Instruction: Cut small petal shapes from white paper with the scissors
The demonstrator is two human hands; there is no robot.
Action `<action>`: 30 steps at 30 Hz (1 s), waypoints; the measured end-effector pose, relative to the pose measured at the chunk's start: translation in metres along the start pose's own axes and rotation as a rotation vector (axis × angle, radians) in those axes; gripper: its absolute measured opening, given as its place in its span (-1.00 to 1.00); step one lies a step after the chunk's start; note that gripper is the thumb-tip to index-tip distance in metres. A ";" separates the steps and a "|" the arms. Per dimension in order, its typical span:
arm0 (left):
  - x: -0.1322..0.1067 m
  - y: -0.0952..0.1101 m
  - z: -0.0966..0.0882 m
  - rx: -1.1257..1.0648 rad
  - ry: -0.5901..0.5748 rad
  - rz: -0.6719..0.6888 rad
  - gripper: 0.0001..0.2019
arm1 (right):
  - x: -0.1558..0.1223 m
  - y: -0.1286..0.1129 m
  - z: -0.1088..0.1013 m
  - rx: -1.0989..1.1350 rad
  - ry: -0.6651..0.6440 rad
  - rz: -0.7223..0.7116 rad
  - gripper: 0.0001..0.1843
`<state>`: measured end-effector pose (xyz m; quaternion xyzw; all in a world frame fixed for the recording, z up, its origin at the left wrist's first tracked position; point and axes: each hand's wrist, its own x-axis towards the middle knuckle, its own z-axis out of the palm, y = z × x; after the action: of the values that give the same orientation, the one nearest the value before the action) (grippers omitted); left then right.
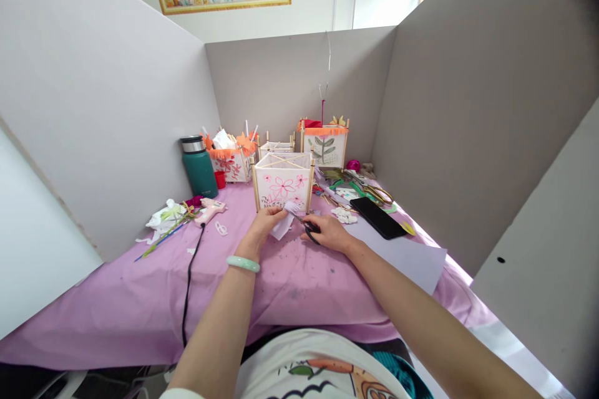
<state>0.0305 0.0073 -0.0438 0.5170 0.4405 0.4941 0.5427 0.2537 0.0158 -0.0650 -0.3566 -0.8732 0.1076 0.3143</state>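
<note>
My left hand (266, 225) is closed on a small piece of pale lilac paper (282, 229), whose upper edge looks cut into a fringe. In my right hand (329, 232) is a pair of scissors (311, 226) with black handles, fingers wrapped round the grips. The blades point left and meet the paper; how far apart they are is too small to tell. Just behind both hands stands a white lantern-like box (282, 190) with pink flower drawings and wooden sticks at its corners.
Similar decorated boxes (324, 148) stand at the back. A green bottle (199, 168) and pink glue gun (209, 211) with a black cord are at left. To the right lie a black phone (378, 218), gold-handled scissors (380, 194) and a large paper sheet (406, 255). Grey panels enclose the table.
</note>
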 end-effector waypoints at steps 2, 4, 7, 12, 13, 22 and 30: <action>-0.001 0.001 0.001 0.019 -0.006 0.000 -0.59 | 0.000 -0.001 -0.001 -0.006 -0.002 -0.018 -0.60; -0.003 0.003 0.002 0.032 -0.011 -0.007 -0.61 | 0.000 -0.002 -0.001 -0.007 -0.003 -0.039 -0.58; -0.004 0.005 0.003 0.040 -0.010 -0.012 -0.65 | 0.000 -0.003 -0.002 -0.011 -0.004 -0.050 -0.56; -0.005 0.006 0.005 0.037 -0.015 -0.018 -0.67 | 0.000 -0.002 -0.002 -0.016 -0.011 -0.042 -0.57; -0.005 0.006 0.005 0.036 -0.015 -0.020 -0.67 | 0.000 -0.002 -0.001 -0.014 -0.011 -0.039 -0.58; -0.007 0.008 0.006 0.055 -0.022 -0.031 -0.69 | 0.001 0.003 0.001 -0.004 -0.001 -0.034 -0.64; -0.004 0.005 0.005 0.018 -0.027 -0.037 -0.71 | 0.001 0.003 0.001 -0.008 -0.012 -0.013 -0.63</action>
<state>0.0346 0.0021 -0.0383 0.5203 0.4470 0.4732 0.5528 0.2545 0.0193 -0.0662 -0.3516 -0.8778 0.1040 0.3083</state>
